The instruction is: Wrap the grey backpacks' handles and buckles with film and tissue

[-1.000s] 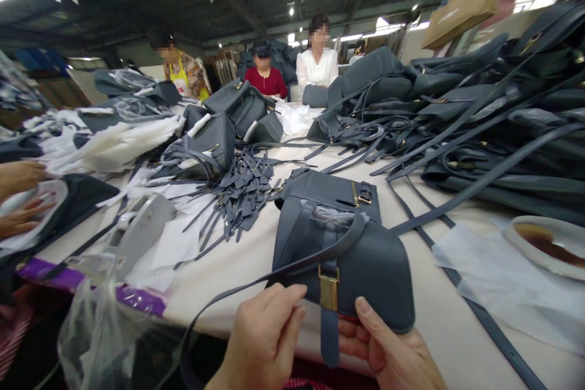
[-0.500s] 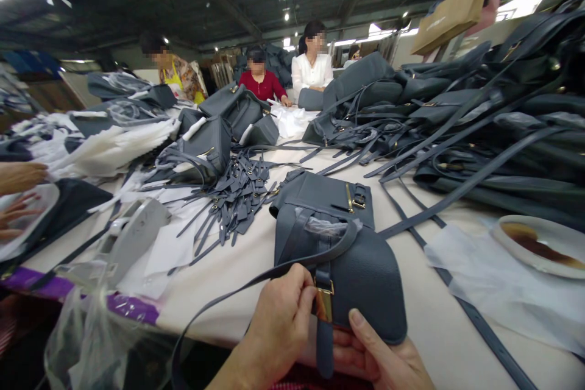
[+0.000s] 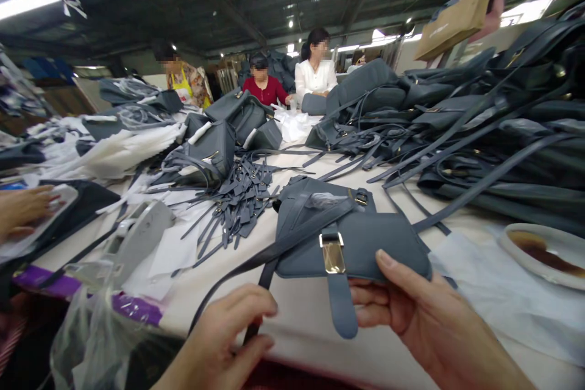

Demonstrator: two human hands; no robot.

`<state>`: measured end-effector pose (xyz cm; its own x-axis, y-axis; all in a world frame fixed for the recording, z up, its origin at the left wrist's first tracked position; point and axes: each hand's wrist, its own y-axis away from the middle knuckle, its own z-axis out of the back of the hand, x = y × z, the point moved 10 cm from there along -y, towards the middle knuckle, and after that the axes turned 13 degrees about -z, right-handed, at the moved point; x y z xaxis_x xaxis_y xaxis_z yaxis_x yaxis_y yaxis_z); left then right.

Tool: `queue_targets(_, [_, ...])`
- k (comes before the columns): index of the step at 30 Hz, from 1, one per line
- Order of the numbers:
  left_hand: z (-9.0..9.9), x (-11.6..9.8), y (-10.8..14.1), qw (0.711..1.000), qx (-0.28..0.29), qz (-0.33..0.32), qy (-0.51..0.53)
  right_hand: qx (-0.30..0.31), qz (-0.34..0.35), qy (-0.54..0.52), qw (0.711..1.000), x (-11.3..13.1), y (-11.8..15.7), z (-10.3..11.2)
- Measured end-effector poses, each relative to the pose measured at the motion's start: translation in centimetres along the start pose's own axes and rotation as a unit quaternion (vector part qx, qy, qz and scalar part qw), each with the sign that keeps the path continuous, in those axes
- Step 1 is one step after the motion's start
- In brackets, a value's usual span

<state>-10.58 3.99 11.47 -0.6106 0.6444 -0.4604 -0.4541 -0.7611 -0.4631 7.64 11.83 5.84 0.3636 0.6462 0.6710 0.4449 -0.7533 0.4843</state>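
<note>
A dark blue-grey handbag (image 3: 297, 207) lies on the table in front of me, its front flap raised toward me. My right hand (image 3: 411, 311) grips the flap's lower edge, thumb on top and fingers underneath. On the flap, a gold metal clasp plate (image 3: 333, 256) sits over a strap tab (image 3: 342, 311) that hangs past the edge. My left hand (image 3: 237, 329) is to the left, off the clasp, with thumb and curled fingers apart. A dark strap (image 3: 267, 274) runs down behind its fingers; whether they touch it I cannot tell. The bag's longer strap (image 3: 228, 283) loops beside that hand.
Small leather tags (image 3: 244, 195) are heaped beyond the bag. More bags (image 3: 493, 134) pile up at right, near a white dish (image 3: 543, 250) with brown contents. A grey tape dispenser (image 3: 144, 234) stands at left. A co-worker's hand (image 3: 27, 210) works at the left edge; several people are behind.
My left hand has let go of the clasp area and moved down to the left. My right hand has lifted and tilted the flap, so the gold plate now shows fully.
</note>
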Motion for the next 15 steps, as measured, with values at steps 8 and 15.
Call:
queue_targets(8, [3.0,1.4,-9.5,0.972,-0.165,-0.094,-0.14,0.021,0.022,0.053,0.998,8.0,0.0,-3.8])
queue_targets(15, [7.6,2.8,-18.6,0.964,-0.226,-0.057,-0.128,-0.1,0.312,0.426,0.843,14.3,0.1,-4.3])
